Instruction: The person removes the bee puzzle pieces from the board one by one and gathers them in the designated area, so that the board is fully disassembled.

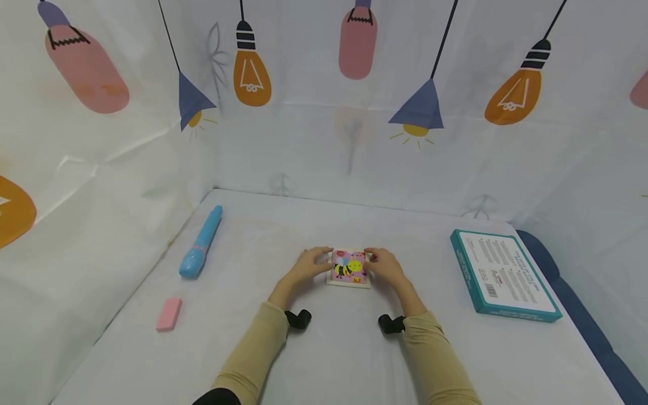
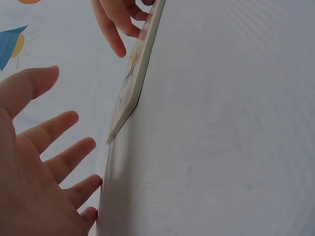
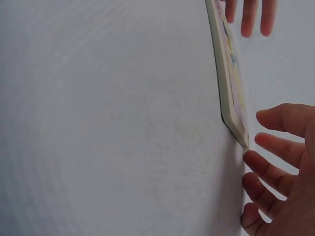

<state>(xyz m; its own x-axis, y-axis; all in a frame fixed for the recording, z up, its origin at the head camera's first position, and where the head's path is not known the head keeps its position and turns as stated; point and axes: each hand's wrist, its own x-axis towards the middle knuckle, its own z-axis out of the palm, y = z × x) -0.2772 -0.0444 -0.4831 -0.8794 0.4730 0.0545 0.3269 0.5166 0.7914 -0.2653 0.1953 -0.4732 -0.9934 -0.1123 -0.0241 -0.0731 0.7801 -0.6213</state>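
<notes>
The left hand (image 1: 310, 265) was released: its fingers were apart and only a little bent, and they did not grasp anything. The right hand (image 1: 387, 266) was also released, with its fingers loosely bent and separated from each other. Between the two hands there was a small square board (image 1: 349, 269), which lay flat on the white worktop (image 1: 344, 360). The board had a pale edge and a picture of a yellow and black bee on a pink ground. The fingers of the left hand were just beside its left edge, and those of the right hand were just beside its right edge; whether some fingertip touched it, I cannot tell exactly

To the left of the left hand, well apart from it, there was a light blue stick (image 1: 201, 242) with a thicker end, and nearer to the person lay a pink block (image 1: 169, 314). To the right of the right hand, also well apart, lay a flat box (image 1: 508, 275) with green-blue sides and a white printed face. Behind both hands hung a white sheet (image 1: 304, 152) with drawn lamps. Below each hand, at the wrist, a small black device (image 1: 298, 319) was visible, next to a yellowish sleeve (image 1: 258, 349)
</notes>
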